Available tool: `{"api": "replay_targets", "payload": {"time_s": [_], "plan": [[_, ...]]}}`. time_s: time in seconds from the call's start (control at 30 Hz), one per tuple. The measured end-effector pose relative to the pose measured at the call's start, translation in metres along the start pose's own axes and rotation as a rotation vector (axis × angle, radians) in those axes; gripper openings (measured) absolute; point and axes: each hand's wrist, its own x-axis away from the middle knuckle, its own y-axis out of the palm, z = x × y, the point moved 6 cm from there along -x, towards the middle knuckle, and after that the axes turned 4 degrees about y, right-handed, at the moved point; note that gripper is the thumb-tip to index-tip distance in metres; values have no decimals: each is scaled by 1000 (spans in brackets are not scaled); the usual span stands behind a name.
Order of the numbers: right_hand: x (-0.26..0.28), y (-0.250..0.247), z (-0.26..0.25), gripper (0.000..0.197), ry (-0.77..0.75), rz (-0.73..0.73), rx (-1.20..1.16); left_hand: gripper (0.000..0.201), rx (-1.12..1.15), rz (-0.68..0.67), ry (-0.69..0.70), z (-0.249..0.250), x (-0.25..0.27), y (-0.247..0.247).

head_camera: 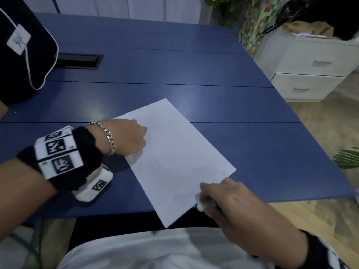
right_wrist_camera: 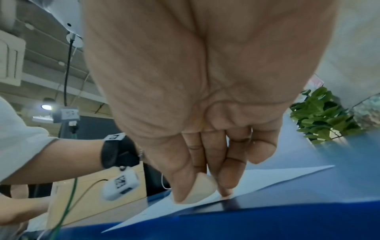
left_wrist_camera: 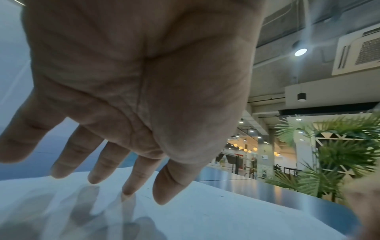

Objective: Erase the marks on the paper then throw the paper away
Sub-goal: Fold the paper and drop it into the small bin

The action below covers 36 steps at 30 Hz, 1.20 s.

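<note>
While one flat, smooth rectangular paper point(head_camera: 174, 156) lies on the matte blue table point(head_camera: 252, 144), the spread-fingered left hand point(head_camera: 128, 136) presses it and the right hand point(head_camera: 229, 200) pinches one rounded white eraser point(right_wrist_camera: 202, 189).

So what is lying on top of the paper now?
The left hand rests on the paper with fingertips touching. The right hand pinches an eraser at its near edge. Beneath the hands is hidden.

The eraser point(head_camera: 200, 202) is mostly hidden inside the right hand point(head_camera: 231, 202); only a pale end protrudes. The left hand point(head_camera: 126, 136) covers the left edge of the paper point(head_camera: 180, 158), and its fingertips are concealed in the head view. Marks on the sheet are too faint to read. The bag point(head_camera: 23, 51) is cut off by the frame edge
</note>
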Motion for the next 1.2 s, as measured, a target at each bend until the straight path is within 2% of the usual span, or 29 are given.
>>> {"api": "replay_targets", "payload": {"time_s": [0.1, 0.17, 0.23, 0.3, 0.37, 0.43, 0.57, 0.7, 0.77, 0.83, 0.9, 1.03, 1.13, 1.2], "plan": [[-6, 2, -14, 9, -41, 2, -63, 49, 85, 13, 6, -11, -30, -7], [-5, -13, -5, 9, 44, 59, -159, 60, 174, 11, 8, -24, -40, -14], [1, -37, 24, 7, 120, 204, -197, 61, 256, 101, 25, -40, -44, -30], [5, -56, 66, 14, 223, 326, -182, 60, 296, 199, 6, -59, -45, -45], [4, -64, 102, 21, 330, 345, -134, 60, 326, 253, -28, -75, -51, -52], [0, -62, 122, 23, 385, 290, -137, 56, 353, 273, -48, -82, -60, -54], [-10, -50, 118, 18, 359, 238, -179, 51, 380, 238, -71, -77, -78, -48], [-11, -44, 114, 20, 336, 307, -48, 47, 414, 327, -76, -71, -89, -55], [-5, -40, 93, 28, 267, 335, -17, 46, 429, 363, -72, -68, -93, -58], [-3, -21, 61, 33, 155, 292, -66, 44, 417, 369, -75, -64, -99, -57], [-4, 4, 36, 37, 105, 275, -80, 44, 403, 354, -89, -58, -104, -56], [0, 30, 15, 32, 98, 453, -142, 48, 395, 351, -119, -50, -108, -57], [2, 44, 1, 35, 36, 481, -128, 51, 399, 317, -130, -46, -110, -58], [2, 47, 0, 30, 8, 532, -116, 54, 402, 286, -134, -44, -110, -60]]}}
